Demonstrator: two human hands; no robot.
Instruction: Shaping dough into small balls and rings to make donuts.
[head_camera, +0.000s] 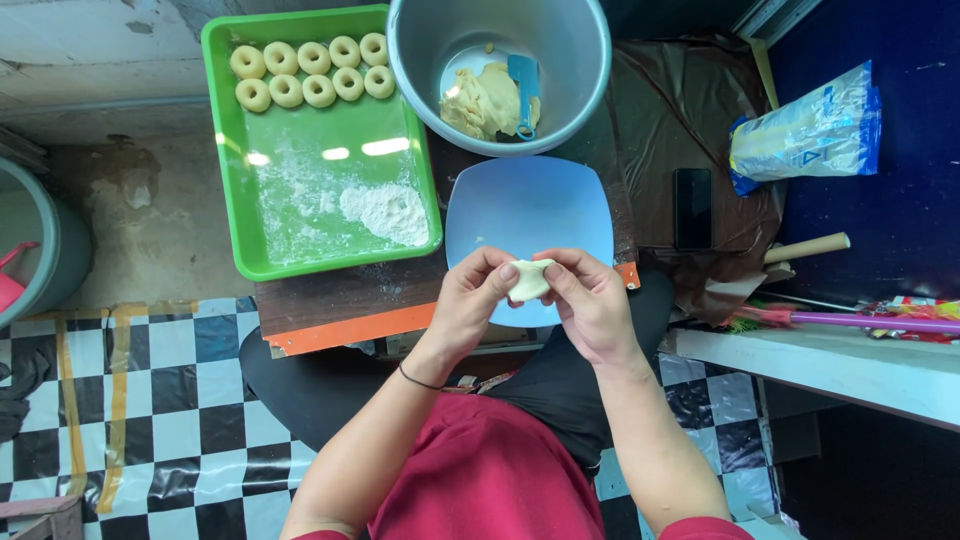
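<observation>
Here, dough piece: a small pale lump of dough (530, 279) is held in the air between both hands, just above the near edge of the light blue square plate (528, 205).

Handling: the lump is judged to be light, soft and easily deformed, probably a little tacky; it is best taken at its rim with fingertips, since any firm squeeze would be printed into it.

Left hand: the left hand (470, 300) is curled, its thumb and fingers pressed together on the left side of the lump.

Right hand: the right hand (590, 300) is closed likewise, the right side of the lump being pinched between thumb and forefinger. The fingertips of the two hands nearly meet over the dough.

Grip width: only a narrow opening is kept, as wide as the lump is thick.

Green tray: a green plastic tray (225, 150) is set to the left of the plate, with nine ring-shaped dough pieces (312, 70) lined up in two rows at its far end and a heap of flour (385, 210) near its right corner.

Metal pot: a grey round pot (590, 70) stands beyond the plate, holding a mass of dough (480, 100) and a blue scraper (524, 90).

Elsewhere: a black phone (693, 208) and a plastic bag (810, 130) are seen to the right.
</observation>
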